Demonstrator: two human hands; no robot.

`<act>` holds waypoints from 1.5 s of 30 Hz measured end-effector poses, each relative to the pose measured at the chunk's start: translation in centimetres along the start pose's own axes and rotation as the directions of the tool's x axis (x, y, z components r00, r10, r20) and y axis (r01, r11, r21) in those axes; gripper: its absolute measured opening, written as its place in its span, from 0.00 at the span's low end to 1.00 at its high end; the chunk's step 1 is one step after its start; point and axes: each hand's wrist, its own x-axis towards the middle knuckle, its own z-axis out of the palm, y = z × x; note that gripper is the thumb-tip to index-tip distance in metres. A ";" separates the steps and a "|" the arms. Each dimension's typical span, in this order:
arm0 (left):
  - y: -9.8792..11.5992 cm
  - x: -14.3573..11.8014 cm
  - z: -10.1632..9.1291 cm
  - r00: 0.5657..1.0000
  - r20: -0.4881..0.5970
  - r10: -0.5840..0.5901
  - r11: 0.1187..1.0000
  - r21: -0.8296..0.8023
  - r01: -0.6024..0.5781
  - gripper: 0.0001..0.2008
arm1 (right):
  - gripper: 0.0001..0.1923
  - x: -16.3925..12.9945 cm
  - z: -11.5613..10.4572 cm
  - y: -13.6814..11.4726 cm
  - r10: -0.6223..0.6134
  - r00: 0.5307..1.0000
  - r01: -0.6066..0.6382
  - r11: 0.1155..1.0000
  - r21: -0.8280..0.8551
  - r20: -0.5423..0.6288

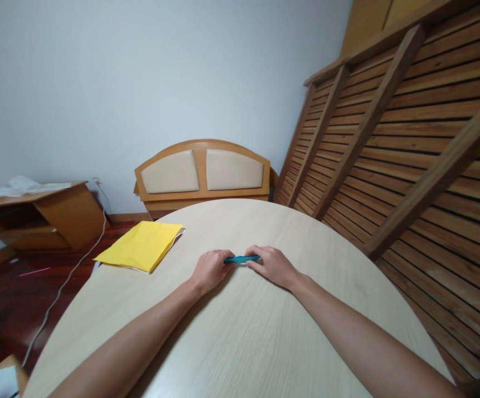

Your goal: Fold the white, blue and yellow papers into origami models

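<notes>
A slim teal-blue object (242,259) spans the gap between my two hands, just over the tabletop. Its kind is hard to make out, since both ends are covered by fingers. My left hand (213,270) is closed on its left end. The fingers of my right hand (274,266) pinch its right end from above and below. To the left of my hands lies a flat stack of yellow paper (142,246), with white edges showing beneath it.
Both forearms rest over a round pale wooden table (240,337). Beyond it stands a wooden headboard (202,166). A slatted wood frame (389,143) leans along the right. At left are a low cabinet (74,215) with white papers and a cable (63,282) on the floor.
</notes>
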 end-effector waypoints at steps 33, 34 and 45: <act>-1.7 -0.1 1.5 0.988 -0.134 -0.078 0.995 -0.068 0.069 0.30 | 0.09 0.4 -1.7 3.7 0.127 0.956 -0.114 0.992 0.061 -0.266; -1.8 -0.1 1.6 0.992 -0.113 -0.063 0.997 -0.059 0.056 0.29 | 0.09 0.4 -1.8 4.1 0.144 0.945 -0.133 0.990 0.056 -0.294; -2.1 0.0 2.0 0.997 -0.075 0.004 0.999 -0.032 -0.006 0.22 | 0.12 -0.6 -4.4 9.8 0.383 0.794 -0.443 0.896 -0.019 -0.472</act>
